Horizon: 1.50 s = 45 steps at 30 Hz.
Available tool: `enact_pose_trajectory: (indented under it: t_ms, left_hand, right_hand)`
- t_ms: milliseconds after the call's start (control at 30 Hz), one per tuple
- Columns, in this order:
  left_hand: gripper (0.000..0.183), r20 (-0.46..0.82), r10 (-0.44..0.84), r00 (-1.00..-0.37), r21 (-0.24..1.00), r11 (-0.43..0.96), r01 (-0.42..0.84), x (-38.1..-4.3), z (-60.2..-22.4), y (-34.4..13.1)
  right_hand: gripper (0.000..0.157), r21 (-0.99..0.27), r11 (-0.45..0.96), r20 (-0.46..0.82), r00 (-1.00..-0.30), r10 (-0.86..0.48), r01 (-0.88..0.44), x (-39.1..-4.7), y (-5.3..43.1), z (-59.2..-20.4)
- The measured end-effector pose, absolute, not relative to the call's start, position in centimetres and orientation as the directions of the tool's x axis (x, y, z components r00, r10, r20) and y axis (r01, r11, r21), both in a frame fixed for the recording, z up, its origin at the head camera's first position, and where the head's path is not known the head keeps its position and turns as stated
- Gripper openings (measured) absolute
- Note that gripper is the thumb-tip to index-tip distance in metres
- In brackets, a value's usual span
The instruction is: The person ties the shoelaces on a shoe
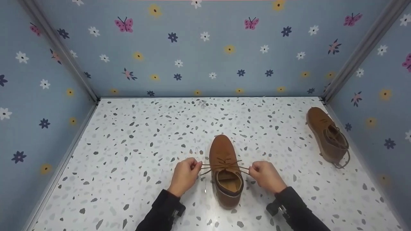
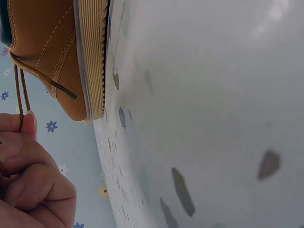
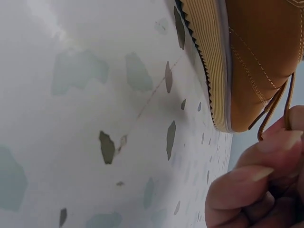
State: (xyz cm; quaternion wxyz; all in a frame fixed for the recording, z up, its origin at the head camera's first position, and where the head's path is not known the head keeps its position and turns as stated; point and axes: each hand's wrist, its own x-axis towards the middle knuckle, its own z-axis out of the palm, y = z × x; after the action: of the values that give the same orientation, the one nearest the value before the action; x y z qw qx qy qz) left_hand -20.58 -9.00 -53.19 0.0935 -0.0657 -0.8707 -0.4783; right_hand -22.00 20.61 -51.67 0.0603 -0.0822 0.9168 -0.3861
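Note:
A brown lace-up shoe [image 1: 221,146] sits upright on the speckled surface, toe pointing away from me. To its left, my left hand [image 1: 186,175] pinches a loop of the shoelace [image 2: 19,90] between thumb and finger. My right hand [image 1: 267,176] pinches another shoelace loop [image 3: 288,102] on the opposite side. Both loops stretch out sideways from a bow at the middle of the shoe, and loose lace ends stick out beside them. The left wrist view shows one lace end hanging over the shoe's side, above its ribbed tan sole [image 2: 92,57].
A second brown shoe [image 1: 316,123] lies at the far right by the side panel, its lace trailing onto the white speckled surface [image 1: 128,144]. Blue panels [image 1: 192,48] printed with flowers and butterflies close off the back and both sides.

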Motion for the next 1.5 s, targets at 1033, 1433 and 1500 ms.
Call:
enact_pose_trajectory:
  t_ms: [1033, 1433, 1500]
  left_hand:
    - [0.028, 0.115, 0.08, -0.99, 0.829, 0.541, 0.14, -21.1, -52.8, -9.2]
    - [0.029, 0.13, -0.005, -0.992, 0.826, 0.554, 0.105, -20.3, -50.7, -9.2]
    - [0.032, 0.122, 0.021, -0.992, 0.828, 0.55, 0.113, -19.6, -50.5, -9.1]
  right_hand:
    - [0.035, -0.724, 0.682, -0.033, -0.983, -0.18, -0.101, -22.5, 20.6, -52.0]
    - [0.046, -0.673, 0.73, 0.019, -0.99, -0.141, -0.117, -21.1, 21.0, -48.6]
    - [0.042, -0.621, 0.769, 0.025, -0.985, -0.172, -0.15, -20.4, 21.1, -48.0]
